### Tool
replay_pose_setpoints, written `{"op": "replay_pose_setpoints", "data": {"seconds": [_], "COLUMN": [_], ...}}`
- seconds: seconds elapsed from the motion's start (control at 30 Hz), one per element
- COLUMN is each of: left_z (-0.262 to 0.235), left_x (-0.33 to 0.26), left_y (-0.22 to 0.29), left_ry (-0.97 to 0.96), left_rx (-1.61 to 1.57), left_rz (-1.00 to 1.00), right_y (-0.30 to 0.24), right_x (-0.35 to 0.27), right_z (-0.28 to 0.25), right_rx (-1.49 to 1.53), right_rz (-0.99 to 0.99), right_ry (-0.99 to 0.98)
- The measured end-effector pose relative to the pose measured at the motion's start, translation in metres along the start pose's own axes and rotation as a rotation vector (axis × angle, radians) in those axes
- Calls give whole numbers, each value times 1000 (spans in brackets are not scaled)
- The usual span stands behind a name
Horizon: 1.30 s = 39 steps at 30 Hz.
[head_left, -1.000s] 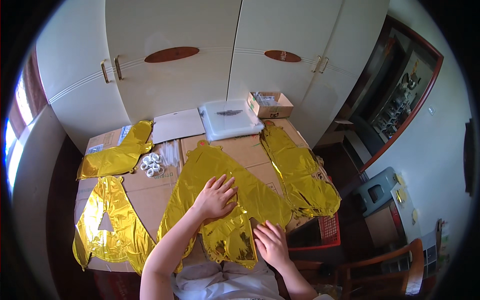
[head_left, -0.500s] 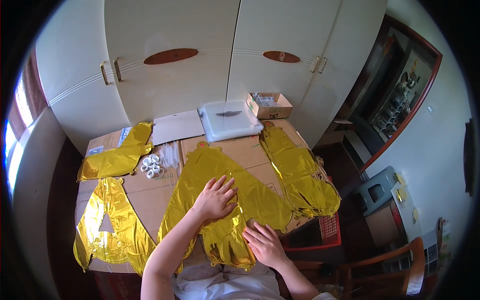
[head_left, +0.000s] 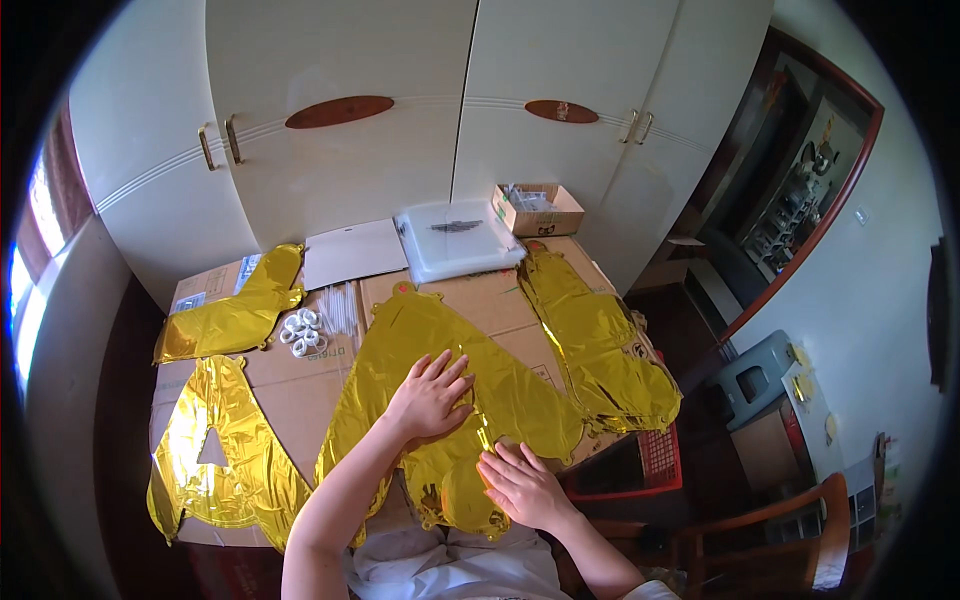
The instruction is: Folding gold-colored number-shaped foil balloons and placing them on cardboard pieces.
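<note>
A large flat gold foil balloon (head_left: 420,335) lies in front of me, its near part hanging toward my lap at the table's edge. My left hand (head_left: 430,400) rests palm down on its middle, fingers stretched out. My right hand (head_left: 525,488) lies against the right side of the balloon's near part, fingers extended and flat, fingertips touching the foil. Neither hand grips anything. A bright crease runs between the two hands. Left of my left forearm is a gold A-shaped foil balloon (head_left: 245,430), also flat.
More flat gold foil balloons lie at the back left (head_left: 235,310) and right (head_left: 600,350). Along the back are white ribbon rolls (head_left: 302,330), clear straws (head_left: 341,308), a grey-white sheet (head_left: 355,254), a stack of clear bags (head_left: 460,243) and a small cardboard box (head_left: 538,212). Cardboard (head_left: 480,305) covers the table.
My right hand has shifted slightly left and pressed inward against the foil's near part, whose creases and reflections look different. My left hand stays in place.
</note>
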State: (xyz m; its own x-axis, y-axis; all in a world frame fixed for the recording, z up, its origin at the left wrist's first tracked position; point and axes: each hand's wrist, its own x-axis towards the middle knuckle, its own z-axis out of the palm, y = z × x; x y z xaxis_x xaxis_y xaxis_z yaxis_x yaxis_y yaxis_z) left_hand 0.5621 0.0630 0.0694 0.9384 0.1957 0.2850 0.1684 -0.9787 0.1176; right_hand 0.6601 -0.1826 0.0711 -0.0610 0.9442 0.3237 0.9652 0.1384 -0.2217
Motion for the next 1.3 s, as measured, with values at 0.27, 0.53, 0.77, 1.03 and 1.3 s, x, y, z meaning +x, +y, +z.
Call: {"op": "replay_pose_setpoints", "data": {"seconds": [0.27, 0.53, 0.77, 1.03, 1.3], "left_z": [-11, -16, -22, -25, -22], "left_x": [2, 5, -6, -23, -25], "left_y": [4, 6, 28, 36, 28], "left_ry": [-86, -91, -133, -159, -202], "left_rx": [46, 68, 2, -115, -52], "left_rz": [24, -4, 192, 283, 364], "right_y": [3, 4, 5, 4, 4], "right_x": [-1, -2, -2, -3, -3], "right_z": [2, 4, 7, 5, 4], "right_rx": [19, 39, 29, 48, 42], "right_rz": [-2, -1, -2, -6, -6], "right_ry": [5, 34, 43, 65, 49]}}
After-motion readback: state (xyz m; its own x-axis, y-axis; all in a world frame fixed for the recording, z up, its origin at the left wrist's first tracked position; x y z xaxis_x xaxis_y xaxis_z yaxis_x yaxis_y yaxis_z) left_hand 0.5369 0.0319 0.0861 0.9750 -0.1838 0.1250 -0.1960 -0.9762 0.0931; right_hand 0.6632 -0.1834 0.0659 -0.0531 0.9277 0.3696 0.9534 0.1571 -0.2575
